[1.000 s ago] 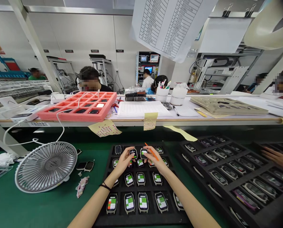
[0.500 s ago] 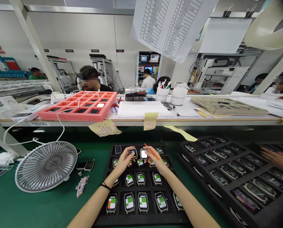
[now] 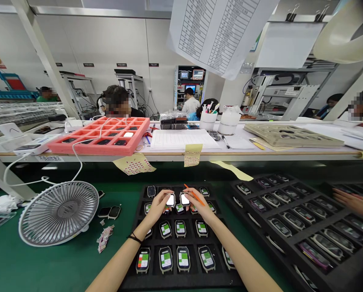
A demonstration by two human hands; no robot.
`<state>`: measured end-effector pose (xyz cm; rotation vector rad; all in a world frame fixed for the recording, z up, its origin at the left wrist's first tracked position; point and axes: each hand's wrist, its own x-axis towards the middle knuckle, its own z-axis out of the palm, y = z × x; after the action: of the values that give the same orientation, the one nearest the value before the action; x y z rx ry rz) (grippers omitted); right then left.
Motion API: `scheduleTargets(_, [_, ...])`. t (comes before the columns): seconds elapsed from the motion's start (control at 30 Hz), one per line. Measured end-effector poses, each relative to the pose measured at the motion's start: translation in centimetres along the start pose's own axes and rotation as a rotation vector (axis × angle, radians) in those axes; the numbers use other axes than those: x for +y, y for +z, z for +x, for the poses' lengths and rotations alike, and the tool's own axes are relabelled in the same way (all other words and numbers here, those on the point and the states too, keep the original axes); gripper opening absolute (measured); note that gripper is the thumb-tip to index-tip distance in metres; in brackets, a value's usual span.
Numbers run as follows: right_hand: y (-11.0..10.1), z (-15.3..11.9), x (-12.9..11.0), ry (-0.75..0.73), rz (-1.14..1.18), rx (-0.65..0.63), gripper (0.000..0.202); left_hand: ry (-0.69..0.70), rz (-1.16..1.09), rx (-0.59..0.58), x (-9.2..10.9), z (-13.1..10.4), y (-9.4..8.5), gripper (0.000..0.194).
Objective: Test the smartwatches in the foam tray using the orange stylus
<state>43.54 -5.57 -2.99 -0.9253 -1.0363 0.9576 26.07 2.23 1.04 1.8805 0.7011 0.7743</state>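
Note:
My left hand (image 3: 159, 205) is closed on a smartwatch (image 3: 170, 200) whose screen glows white. Beside it, my right hand (image 3: 197, 202) grips a second smartwatch (image 3: 184, 198), its screen white too. An orange stick like a pen or stylus (image 3: 196, 195) also sits between the fingers of that hand. Both watches are held above the back rows of a black foam tray (image 3: 153, 242). Several watches with green-and-white screens lie in the tray's compartments, such as a front-row watch (image 3: 183, 258). One front-left watch (image 3: 143, 260) shows red on its screen. My forearms cover part of the tray.
On the left stands a round fan (image 3: 59, 213), with two dark watches (image 3: 109, 211) near it. Stacked black trays (image 3: 288, 227) of watches fill the right, where another person's hand (image 3: 353, 202) rests. A shelf above holds a pink foam tray (image 3: 100, 136) and papers.
The screen of the watch in my left hand has turned from a dark display with some green to plain white. Both hands stay almost in place.

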Motion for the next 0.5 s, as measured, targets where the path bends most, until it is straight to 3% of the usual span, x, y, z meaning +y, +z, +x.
scheduleTargets(0.3, [-0.1, 0.0, 0.2, -0.061, -0.012, -0.105, 0.048, 0.034, -0.069, -0.020, -0.8, 0.3, 0.3, 0.056])
scheduleTargets(0.5, [-0.1, 0.1, 0.3, -0.016, -0.019, -0.016, 0.040, 0.007, -0.032, -0.006, 0.3, 0.0, 0.2, 0.048])
